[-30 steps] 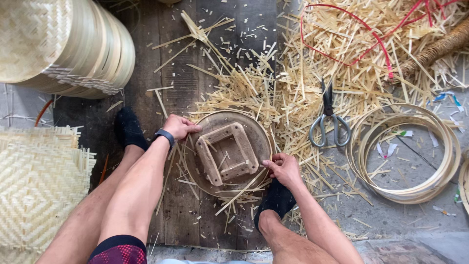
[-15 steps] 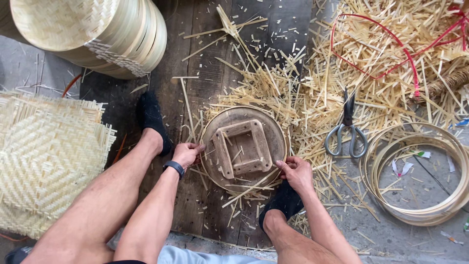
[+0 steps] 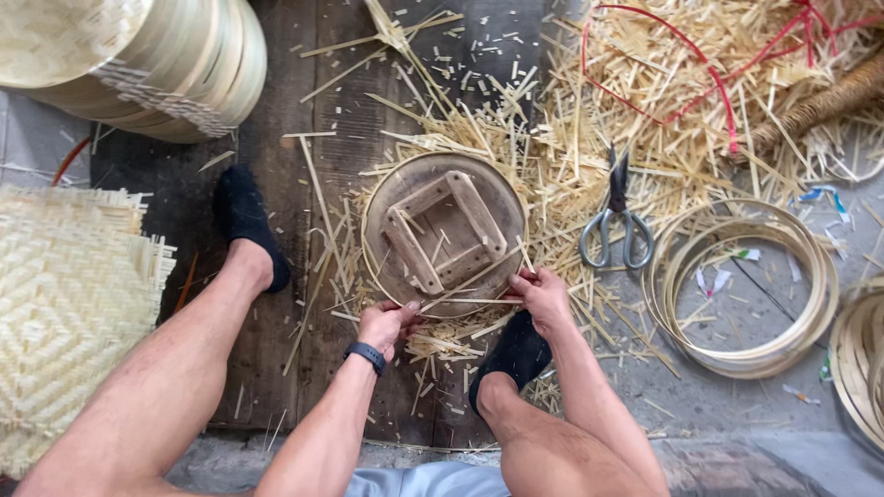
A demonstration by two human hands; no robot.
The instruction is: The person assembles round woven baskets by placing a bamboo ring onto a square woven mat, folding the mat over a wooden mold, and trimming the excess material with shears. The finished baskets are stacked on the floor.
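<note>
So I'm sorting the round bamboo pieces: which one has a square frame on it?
The round disc held between both hands; the hoops by the scissors are empty rings.

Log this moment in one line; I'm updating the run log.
left hand: grips round form rim | right hand: same | scissors: idle

This is a floor-level craft workshop for bamboo weaving. Dark wooden floor planks (image 3: 341, 101) are littered with pale bamboo splints and offcuts (image 3: 562, 156). A stack of round woven bamboo trays (image 3: 157, 64) stands at the upper left, and a flat square woven bamboo mat (image 3: 64, 304) lies on the left. Thin coiled bamboo hoops (image 3: 746, 285) rest on the grey concrete at right, near grey-handled metal scissors (image 3: 617, 221). A round wooden form with a square frame (image 3: 444, 230) sits amid the scraps.
</note>
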